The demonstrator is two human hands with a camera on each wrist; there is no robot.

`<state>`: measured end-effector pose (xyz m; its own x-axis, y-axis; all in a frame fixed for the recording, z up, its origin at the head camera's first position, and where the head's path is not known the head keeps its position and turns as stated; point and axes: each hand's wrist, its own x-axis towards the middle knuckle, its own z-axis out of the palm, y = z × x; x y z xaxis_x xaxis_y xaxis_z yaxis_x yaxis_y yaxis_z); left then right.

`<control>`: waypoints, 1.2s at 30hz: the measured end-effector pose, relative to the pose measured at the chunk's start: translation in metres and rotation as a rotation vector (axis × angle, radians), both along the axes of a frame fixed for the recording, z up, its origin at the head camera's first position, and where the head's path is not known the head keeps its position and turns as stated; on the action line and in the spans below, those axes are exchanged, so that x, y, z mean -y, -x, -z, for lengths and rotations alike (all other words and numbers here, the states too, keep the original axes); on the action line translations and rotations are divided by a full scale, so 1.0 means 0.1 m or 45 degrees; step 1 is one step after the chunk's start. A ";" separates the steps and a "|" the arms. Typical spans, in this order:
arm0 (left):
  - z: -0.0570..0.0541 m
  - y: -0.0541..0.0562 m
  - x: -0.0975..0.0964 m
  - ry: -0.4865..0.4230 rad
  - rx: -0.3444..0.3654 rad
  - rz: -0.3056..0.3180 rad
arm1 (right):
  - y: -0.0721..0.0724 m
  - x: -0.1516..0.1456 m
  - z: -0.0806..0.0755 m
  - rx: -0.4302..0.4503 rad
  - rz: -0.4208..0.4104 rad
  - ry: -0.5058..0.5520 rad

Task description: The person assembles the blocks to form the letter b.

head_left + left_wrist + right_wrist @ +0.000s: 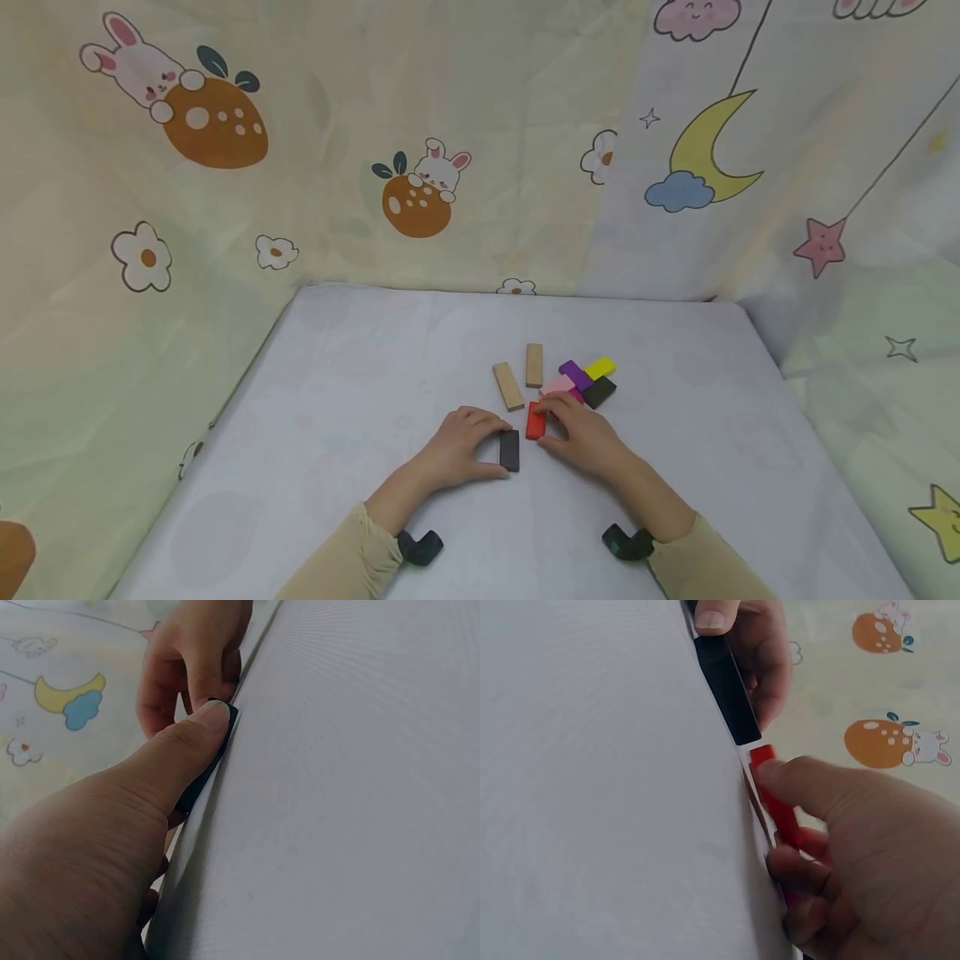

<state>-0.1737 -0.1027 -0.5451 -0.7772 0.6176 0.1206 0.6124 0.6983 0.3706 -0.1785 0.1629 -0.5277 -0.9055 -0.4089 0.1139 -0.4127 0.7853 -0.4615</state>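
Note:
My left hand (pixel 462 446) holds a black block (pixel 509 451) by its two ends, thumb at the near end and fingers at the far end. In the left wrist view the thumb lies along that black block (pixel 204 776). To the right, my right hand (pixel 587 435) pinches a red block (pixel 536 421) between thumb and fingers. The right wrist view shows the red block (pixel 775 796) close to one end of the black block (pixel 727 690). Two plain wooden blocks, one slanted (pixel 508 386) and one straight (pixel 534 365), lie just beyond the hands.
Beyond my right hand is a cluster of blocks: purple (pixel 575 374), yellow (pixel 600 368), pink (pixel 557 384), a second black one (pixel 599 392) and a magenta one partly covered. A white cloth covers the table (pixel 360 375). Printed fabric (pixel 480 83) hangs behind and at both sides.

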 end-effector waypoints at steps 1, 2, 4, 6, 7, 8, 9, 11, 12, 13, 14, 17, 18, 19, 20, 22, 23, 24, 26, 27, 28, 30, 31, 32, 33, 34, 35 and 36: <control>0.01 0.00 0.00 -0.003 -0.002 0.001 | 0.00 0.01 -0.01 0.016 0.007 0.032; 0.01 0.00 0.00 -0.007 -0.004 0.002 | 0.01 0.01 -0.02 0.032 0.009 0.075; 0.02 0.01 0.00 -0.014 -0.009 0.004 | 0.02 0.02 -0.03 0.045 -0.011 0.174; 0.03 0.01 0.00 -0.015 -0.013 0.006 | 0.04 0.03 -0.04 0.047 -0.039 0.249; 0.03 0.01 0.00 -0.016 -0.011 0.007 | 0.06 0.04 -0.05 0.058 -0.065 0.302; 0.03 0.01 0.00 -0.018 -0.010 0.007 | 0.07 0.06 -0.06 0.077 -0.093 0.361; 0.04 0.01 0.00 -0.016 -0.010 0.008 | 0.09 0.07 -0.06 0.098 -0.122 0.414; 0.04 0.02 0.00 -0.014 -0.009 0.008 | 0.13 0.11 -0.05 0.170 -0.188 0.543; 0.04 0.02 0.00 -0.014 -0.008 0.007 | 0.15 0.13 -0.05 0.215 -0.220 0.606; 0.05 0.02 0.00 -0.013 -0.008 0.007 | 0.17 0.14 -0.04 0.257 -0.259 0.667; 0.05 0.02 0.00 -0.012 -0.013 0.008 | 0.19 0.16 -0.03 0.292 -0.285 0.706; 0.05 0.02 0.01 -0.018 -0.021 0.016 | 0.25 0.20 -0.02 0.385 -0.344 0.787; 0.04 0.02 0.01 -0.019 -0.028 0.020 | 0.26 0.21 -0.02 0.405 -0.354 0.798; 0.04 0.02 0.01 -0.025 -0.036 0.026 | 0.28 0.22 -0.01 0.421 -0.375 0.816; 0.04 0.02 0.01 -0.029 -0.044 0.030 | 0.30 0.23 -0.01 0.426 -0.395 0.825; 0.04 0.03 0.01 -0.037 -0.061 0.037 | 0.34 0.24 0.00 0.416 -0.439 0.841; 0.04 0.03 0.01 -0.039 -0.066 0.040 | 0.36 0.24 0.01 0.405 -0.447 0.836; 0.04 0.03 0.01 -0.037 -0.070 0.041 | 0.39 0.24 0.02 0.389 -0.449 0.826; 0.04 0.02 0.01 -0.034 -0.071 0.039 | 0.43 0.23 0.03 0.370 -0.418 0.794; 0.04 0.02 0.01 -0.034 -0.070 0.037 | 0.45 0.23 0.03 0.366 -0.394 0.776; 0.04 0.02 0.01 -0.033 -0.066 0.034 | 0.47 0.22 0.04 0.368 -0.369 0.759; 0.04 0.02 0.01 -0.029 -0.064 0.028 | 0.51 0.22 0.03 0.390 -0.312 0.729; 0.04 0.02 0.01 -0.030 -0.063 0.026 | 0.52 0.22 0.02 0.406 -0.290 0.720; 0.05 0.02 0.01 -0.030 -0.061 0.024 | 0.54 0.23 0.02 0.416 -0.276 0.714; 0.05 0.02 0.01 -0.031 -0.061 0.023 | 0.54 0.23 0.01 0.428 -0.265 0.712; 0.05 0.02 0.01 -0.031 -0.062 0.024 | 0.55 0.23 0.00 0.431 -0.260 0.704; 0.06 0.02 0.01 -0.032 -0.064 0.024 | 0.55 0.23 -0.01 0.427 -0.253 0.693; 0.06 0.03 0.02 -0.032 -0.062 0.024 | 0.55 0.23 -0.01 0.417 -0.247 0.676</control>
